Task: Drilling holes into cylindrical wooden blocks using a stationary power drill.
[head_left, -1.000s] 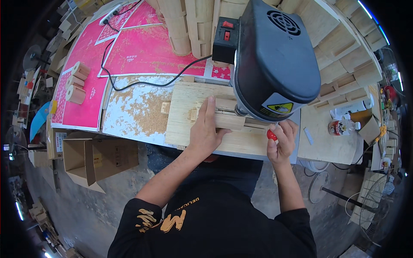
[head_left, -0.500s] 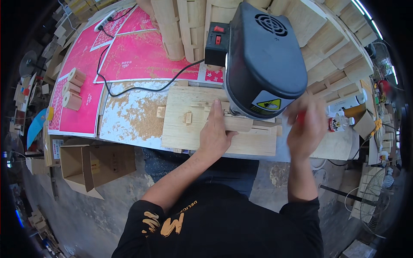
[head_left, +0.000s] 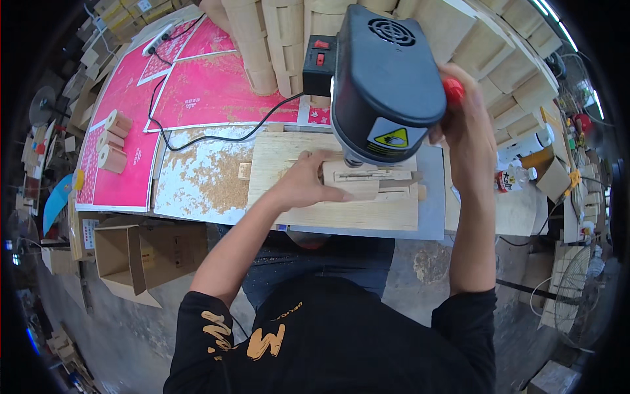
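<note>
Under the head of a black drill press (head_left: 390, 72) lies a pale wooden block (head_left: 367, 190) with narrow slots along its top. My left hand (head_left: 303, 184) is closed around the block's left end, thumb on the near side and fingers on the far side. The block rests on a flat wooden board (head_left: 282, 213) with strips fixed to it. At the right of the press, my right hand (head_left: 469, 121) wraps around a lever with a red knob (head_left: 453, 90). The drill's metal chuck (head_left: 352, 159) sits just above the block; the bit's tip is hard to make out.
Tall wooden pieces (head_left: 252, 52) stand behind the press. Three short wooden cylinders (head_left: 111, 159) sit on pink sheeting (head_left: 216, 82) at left. A black cable (head_left: 216, 139) crosses sawdust (head_left: 210, 167). A plastic bottle (head_left: 518, 176) stands at right; an open cardboard box (head_left: 154, 253) is below the bench.
My left hand has shifted left, from lying along the block to gripping its left end. My right hand has risen with the red knob. The block's slotted top shows more now.
</note>
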A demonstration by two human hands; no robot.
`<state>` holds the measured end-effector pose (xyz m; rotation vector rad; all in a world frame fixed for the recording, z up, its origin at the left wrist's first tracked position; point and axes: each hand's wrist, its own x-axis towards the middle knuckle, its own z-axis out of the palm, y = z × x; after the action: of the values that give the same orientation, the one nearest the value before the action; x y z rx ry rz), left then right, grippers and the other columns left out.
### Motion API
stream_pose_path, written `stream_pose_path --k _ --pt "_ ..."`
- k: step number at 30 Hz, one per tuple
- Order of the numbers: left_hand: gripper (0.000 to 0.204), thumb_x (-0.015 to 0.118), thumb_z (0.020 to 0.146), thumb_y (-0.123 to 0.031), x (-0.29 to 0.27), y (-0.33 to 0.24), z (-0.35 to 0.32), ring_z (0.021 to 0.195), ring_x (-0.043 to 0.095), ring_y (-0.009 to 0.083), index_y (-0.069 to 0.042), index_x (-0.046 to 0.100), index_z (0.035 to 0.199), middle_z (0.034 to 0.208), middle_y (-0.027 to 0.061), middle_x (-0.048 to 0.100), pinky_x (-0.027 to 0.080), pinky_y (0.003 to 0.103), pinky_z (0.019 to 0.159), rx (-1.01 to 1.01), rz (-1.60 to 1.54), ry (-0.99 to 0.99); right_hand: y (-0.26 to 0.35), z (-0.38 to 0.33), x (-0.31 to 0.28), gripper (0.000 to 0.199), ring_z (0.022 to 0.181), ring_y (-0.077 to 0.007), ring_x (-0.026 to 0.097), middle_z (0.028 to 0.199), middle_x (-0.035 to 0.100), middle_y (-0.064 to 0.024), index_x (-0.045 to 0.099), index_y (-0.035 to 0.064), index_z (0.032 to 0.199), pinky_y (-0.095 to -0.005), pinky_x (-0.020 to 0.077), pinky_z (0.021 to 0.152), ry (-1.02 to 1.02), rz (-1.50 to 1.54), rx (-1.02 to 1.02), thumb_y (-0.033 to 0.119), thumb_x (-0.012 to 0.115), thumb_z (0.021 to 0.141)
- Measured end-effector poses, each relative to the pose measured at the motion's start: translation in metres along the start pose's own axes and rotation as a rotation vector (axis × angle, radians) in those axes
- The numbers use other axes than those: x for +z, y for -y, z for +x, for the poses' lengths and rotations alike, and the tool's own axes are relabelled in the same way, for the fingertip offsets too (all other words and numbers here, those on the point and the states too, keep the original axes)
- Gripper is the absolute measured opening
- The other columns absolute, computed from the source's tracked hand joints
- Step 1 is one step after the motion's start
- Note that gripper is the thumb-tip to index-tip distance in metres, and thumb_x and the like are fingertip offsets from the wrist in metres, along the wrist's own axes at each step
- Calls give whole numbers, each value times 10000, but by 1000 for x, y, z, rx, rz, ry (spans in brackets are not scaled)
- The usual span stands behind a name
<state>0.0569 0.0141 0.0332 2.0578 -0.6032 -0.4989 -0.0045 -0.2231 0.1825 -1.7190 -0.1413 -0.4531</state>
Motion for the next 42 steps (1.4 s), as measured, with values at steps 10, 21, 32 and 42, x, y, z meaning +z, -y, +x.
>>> stream_pose_path --k 10,21,32,42 --pt "923 924 592 -387 -67 13 -66 1102 637 356 27 522 1312 1156 233 647 506 388 945 -73 261 381 -100 -122 -9 293 970 -389 659 1059 683 -177 688 54 1111 -437 522 830 343 -608 182 107 755 831" --pt "567 580 799 34 -20 25 -87 805 697 462 -109 498 1341 1472 403 357 603 446 635 123 748 -298 -124 -124 -24 319 853 -242 676 1022 689 -156 658 13 1153 -313 525 749 101 -589 268 -3 730 843" --pt "631 668 808 -15 -9 31 -69 1017 665 456 -155 509 1402 1487 323 382 581 481 833 73 531 -268 -125 -116 -32 320 861 -304 692 1034 701 -164 669 45 1145 -351 530 756 70 -602 312 0 728 834" --pt "1078 825 783 -165 55 27 -55 1192 581 472 55 107 1556 1447 354 431 505 473 981 287 172 -447 -132 -113 11 436 846 -181 691 995 720 -160 605 49 1306 -295 531 768 -88 -544 393 -5 701 885"
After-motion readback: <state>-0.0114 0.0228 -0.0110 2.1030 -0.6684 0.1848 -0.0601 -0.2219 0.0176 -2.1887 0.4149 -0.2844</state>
